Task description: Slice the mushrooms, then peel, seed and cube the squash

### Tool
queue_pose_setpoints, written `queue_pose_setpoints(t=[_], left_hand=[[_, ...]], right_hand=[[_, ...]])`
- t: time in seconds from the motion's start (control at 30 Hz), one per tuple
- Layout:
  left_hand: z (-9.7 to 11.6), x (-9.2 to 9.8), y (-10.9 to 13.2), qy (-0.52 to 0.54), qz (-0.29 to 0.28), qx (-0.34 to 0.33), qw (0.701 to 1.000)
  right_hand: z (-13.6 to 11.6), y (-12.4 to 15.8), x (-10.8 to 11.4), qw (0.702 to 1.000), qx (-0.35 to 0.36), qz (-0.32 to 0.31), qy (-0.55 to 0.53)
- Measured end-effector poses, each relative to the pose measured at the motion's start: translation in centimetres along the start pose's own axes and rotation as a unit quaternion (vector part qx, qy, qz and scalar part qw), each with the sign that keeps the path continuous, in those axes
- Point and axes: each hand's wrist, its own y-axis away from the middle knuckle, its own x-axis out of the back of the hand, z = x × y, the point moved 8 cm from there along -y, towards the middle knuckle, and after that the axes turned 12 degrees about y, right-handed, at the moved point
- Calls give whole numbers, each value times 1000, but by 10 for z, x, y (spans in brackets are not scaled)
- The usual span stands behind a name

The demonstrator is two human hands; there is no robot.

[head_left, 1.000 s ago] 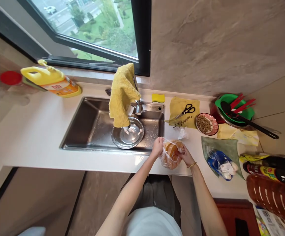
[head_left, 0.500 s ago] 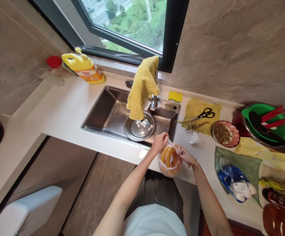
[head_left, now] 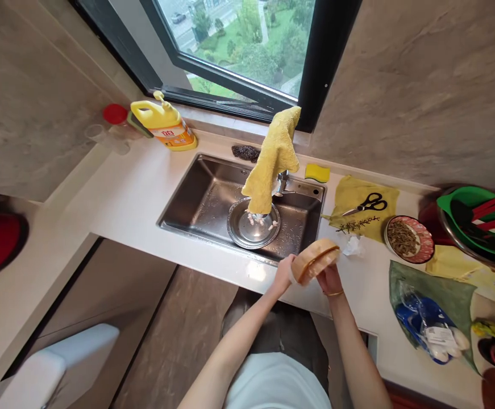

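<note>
Cut pumpkin, orange-tan with a dark groove between its pieces, is held up over the counter's front edge, just right of the sink. My left hand grips its left end, where a bit of whitish clear plastic shows. From below and to the right, my right hand supports the other end, its fingertips partly hidden behind the pumpkin. In the steel sink stands a metal bowl with small pale scraps in it. A yellow towel hangs over the faucet above the bowl.
Right of the sink are scissors on a yellow cloth, crumpled white tissue, a patterned bowl of brown dried pieces, and a green basin. A blue tray lies nearer. A yellow detergent jug stands left, under the open window.
Both hands have lifted and turned the pumpkin, so its outer side now faces up instead of the bag's open top. The view has shifted slightly left.
</note>
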Motion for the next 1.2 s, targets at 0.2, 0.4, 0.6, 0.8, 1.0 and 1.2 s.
queue_pose_setpoints(t=[0.2,0.4,0.6,0.8,1.0,1.2], left_hand=[[6,42,-37,55,21,-1,998],[68,64,-23,268,-151,-50,950],[88,75,1,209,-42,-81,974],[62,87,-2,272,38,-52,960],[39,91,5,375,52,0,926],[24,98,10,493,52,2,868]], right_hand=[[-5,4,-12,998,-27,-9,-57],[-17,-5,-10,999,21,30,9],[-34,-2,-39,997,53,-26,47],[-43,-6,-50,1000,23,-1,-17],[-29,-11,-57,998,0,24,-52],[-12,-11,-32,986,-120,61,-98]])
